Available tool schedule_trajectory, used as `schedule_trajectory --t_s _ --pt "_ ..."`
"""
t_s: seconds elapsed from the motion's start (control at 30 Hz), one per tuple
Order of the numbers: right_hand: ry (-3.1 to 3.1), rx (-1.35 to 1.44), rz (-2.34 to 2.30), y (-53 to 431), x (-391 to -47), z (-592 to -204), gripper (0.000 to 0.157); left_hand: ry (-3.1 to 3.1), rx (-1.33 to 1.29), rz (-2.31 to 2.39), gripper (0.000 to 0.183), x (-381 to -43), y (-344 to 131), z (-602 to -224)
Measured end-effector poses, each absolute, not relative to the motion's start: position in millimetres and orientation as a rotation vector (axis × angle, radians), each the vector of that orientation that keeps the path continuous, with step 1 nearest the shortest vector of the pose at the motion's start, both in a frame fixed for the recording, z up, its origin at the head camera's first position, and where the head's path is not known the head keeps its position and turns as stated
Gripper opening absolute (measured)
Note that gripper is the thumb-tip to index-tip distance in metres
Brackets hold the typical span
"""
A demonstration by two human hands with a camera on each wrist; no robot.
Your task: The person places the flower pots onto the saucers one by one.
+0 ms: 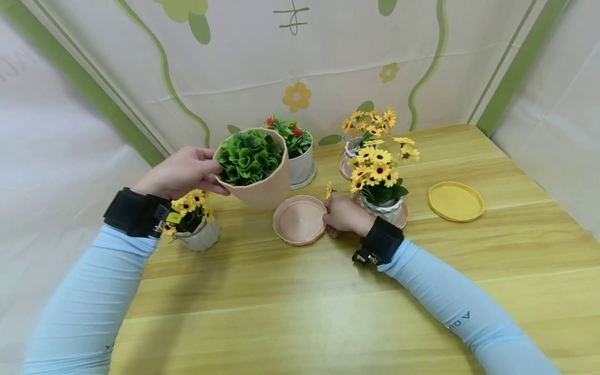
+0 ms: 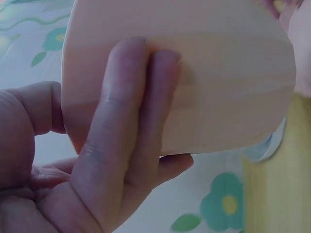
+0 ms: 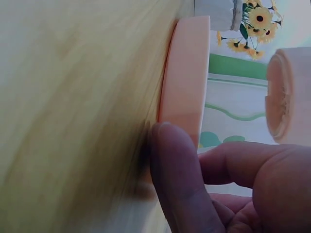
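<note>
In the head view my left hand (image 1: 175,171) grips a pale pink flower pot (image 1: 268,190) by its rim. A bushy green plant (image 1: 248,157) fills the pot, which is held up off the table and tilted. Seen from the left wrist, two fingers lie along the pot's side wall (image 2: 223,82), and the thumb is at its edge. My right hand (image 1: 346,213) pinches the right rim of a round pink saucer (image 1: 300,223). From the right wrist, the saucer (image 3: 187,73) rests on the table, and the lifted pot's underside (image 3: 279,97) shows above it.
Behind stands a white pot (image 1: 302,165) with red flowers on a saucer. Two pots of yellow flowers (image 1: 378,172) are beyond my right hand. Another yellow-flowered pot (image 1: 201,237) stands below my left wrist. A yellow saucer (image 1: 455,201) lies at right on the wooden table (image 1: 300,312).
</note>
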State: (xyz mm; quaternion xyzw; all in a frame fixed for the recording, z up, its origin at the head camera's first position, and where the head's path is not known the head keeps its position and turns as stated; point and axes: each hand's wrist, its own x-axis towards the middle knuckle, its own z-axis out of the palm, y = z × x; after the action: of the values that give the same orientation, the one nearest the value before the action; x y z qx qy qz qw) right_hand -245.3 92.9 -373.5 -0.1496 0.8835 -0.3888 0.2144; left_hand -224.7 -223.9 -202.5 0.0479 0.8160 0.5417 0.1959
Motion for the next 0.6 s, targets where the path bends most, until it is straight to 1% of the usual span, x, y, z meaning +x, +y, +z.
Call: schedule_trajectory --t_s 0.07,0.13,0.23,0.27,0.4,0.6 --pt "2.451 -0.425 -1.084 93 -246 -374 0.045 2.248 0.16 1.526 0.04 -224 -219 -213" --pt "2.451 -0.434 -1.086 93 -246 -374 0.036 2.207 0.192 1.535 0.037 -224 -214 -224" --pt "2.458 -0.453 -1.085 93 -247 -374 0.021 2.151 0.222 1.555 0.036 -226 -206 -240" --pt "2.46 -0.459 -1.087 94 -247 -375 0.02 2.136 0.229 1.559 0.037 -227 -203 -245" --pt "2.459 -0.473 -1.108 94 -247 -376 0.019 2.1 0.204 1.572 0.042 -229 -194 -264" --pt "2.411 -0.428 -1.152 94 -248 -376 0.037 2.079 0.178 1.577 0.042 -231 -185 -286"
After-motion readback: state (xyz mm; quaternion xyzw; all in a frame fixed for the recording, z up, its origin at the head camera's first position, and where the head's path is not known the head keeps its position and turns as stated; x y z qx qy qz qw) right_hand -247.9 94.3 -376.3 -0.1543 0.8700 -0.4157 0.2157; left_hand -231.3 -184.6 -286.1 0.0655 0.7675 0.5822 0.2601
